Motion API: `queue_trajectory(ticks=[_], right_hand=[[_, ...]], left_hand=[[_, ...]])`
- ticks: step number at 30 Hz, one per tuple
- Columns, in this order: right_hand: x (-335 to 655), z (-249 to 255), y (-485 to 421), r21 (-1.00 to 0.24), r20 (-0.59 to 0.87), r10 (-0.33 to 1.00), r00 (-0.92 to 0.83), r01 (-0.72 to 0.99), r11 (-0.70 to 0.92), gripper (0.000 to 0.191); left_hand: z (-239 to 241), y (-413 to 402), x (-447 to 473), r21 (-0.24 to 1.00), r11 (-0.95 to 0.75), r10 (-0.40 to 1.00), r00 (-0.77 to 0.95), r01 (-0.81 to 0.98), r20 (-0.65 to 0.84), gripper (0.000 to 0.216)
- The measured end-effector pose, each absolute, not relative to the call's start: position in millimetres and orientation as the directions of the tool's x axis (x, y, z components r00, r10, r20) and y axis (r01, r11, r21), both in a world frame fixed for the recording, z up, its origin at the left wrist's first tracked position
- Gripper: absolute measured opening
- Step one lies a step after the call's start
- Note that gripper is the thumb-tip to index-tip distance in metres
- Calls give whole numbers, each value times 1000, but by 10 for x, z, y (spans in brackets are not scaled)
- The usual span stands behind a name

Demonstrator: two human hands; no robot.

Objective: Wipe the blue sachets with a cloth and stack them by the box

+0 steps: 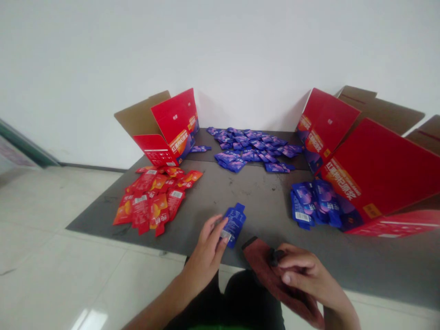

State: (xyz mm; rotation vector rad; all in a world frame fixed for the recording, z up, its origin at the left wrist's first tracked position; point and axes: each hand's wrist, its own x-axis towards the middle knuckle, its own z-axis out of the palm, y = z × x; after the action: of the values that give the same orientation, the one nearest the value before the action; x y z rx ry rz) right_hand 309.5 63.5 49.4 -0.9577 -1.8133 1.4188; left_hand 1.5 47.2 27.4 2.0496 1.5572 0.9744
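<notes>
My left hand [206,250] pinches a blue pouch [234,223] by its lower edge, just above the grey mat [261,197]. My right hand [304,275] is closed on a dark red cloth bag [263,263] near the mat's front edge, fingers curled at its dark opening. A stack of blue pouches [314,204] lies to the right of the held pouch. A heap of red pouches [153,197] lies to its left. More blue pouches [252,149] are scattered at the back of the mat.
An open red carton [168,128] stands at the back left. Two larger open red cartons [374,169] lean at the right. The mat lies on a pale tiled floor [51,238] against a white wall.
</notes>
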Motion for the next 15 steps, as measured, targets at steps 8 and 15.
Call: queue_trajectory(ticks=[8, 15], right_hand=[[2963, 375, 664, -942, 76, 996, -54, 325, 89, 33], [2374, 721, 976, -778, 376, 919, -118, 500, 382, 23]], left_hand=[[220, 136, -216, 269, -624, 768, 512, 733, 386, 34], [98, 255, -233, 189, -692, 704, 593, 697, 391, 36]])
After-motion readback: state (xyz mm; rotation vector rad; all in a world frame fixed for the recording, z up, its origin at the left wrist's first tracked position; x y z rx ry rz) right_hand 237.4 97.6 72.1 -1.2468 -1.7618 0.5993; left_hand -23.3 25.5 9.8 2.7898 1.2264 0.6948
